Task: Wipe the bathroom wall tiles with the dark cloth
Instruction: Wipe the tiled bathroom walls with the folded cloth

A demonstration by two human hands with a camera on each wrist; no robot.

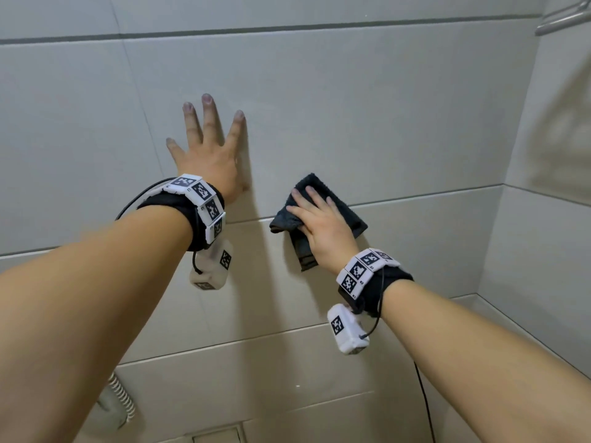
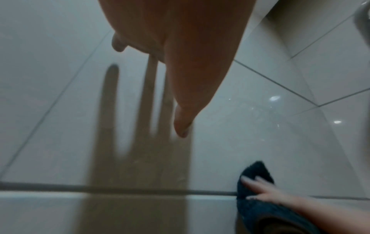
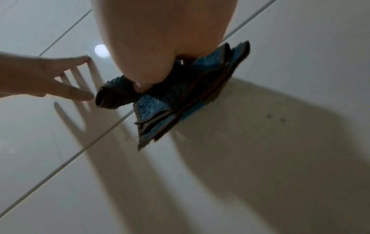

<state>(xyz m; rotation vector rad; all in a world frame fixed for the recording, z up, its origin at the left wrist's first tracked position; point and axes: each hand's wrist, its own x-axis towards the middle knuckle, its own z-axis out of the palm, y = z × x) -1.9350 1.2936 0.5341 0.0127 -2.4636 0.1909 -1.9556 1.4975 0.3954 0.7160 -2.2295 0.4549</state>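
Wall tiles (image 1: 383, 123): glazed ceramic, smooth, glossy; light spots mirror off them. Dark cloth (image 1: 351, 215): nubby terry, matt, folded in layers. Rail (image 1: 563, 19) at wall's top right corner: smooth, probably brushed metal.

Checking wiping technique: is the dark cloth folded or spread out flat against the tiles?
Folded. The dark cloth shows several stacked layers at its edge, with one end rolled, pressed to the wall tiles under the right hand.
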